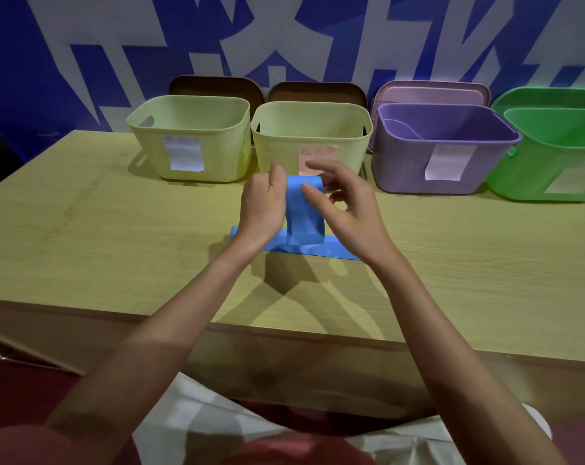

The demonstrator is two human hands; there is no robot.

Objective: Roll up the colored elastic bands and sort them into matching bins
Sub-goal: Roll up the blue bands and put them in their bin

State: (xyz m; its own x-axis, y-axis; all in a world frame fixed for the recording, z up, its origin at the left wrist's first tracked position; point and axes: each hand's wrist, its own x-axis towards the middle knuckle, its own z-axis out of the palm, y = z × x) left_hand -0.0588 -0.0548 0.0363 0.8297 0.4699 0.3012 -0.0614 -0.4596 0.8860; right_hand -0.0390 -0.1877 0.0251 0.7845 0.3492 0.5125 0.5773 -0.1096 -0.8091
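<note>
Midway along the tabletop, both hands lift a blue band to start rolling it. Left hand pinches its top; right hand steadies it with loosely curled fingers.

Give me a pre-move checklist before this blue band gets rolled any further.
1. Left hand grip on blue band: ok, holds its upper end.
2. Right hand grip: ok, fingers on the band's top.
3. Band's tail lying flat on table: ok.
4. Roll started: cannot tell, the hands hide it.
5. Matching blue bin: not ok, only two yellow bins, purple bin and green bin show.
</note>
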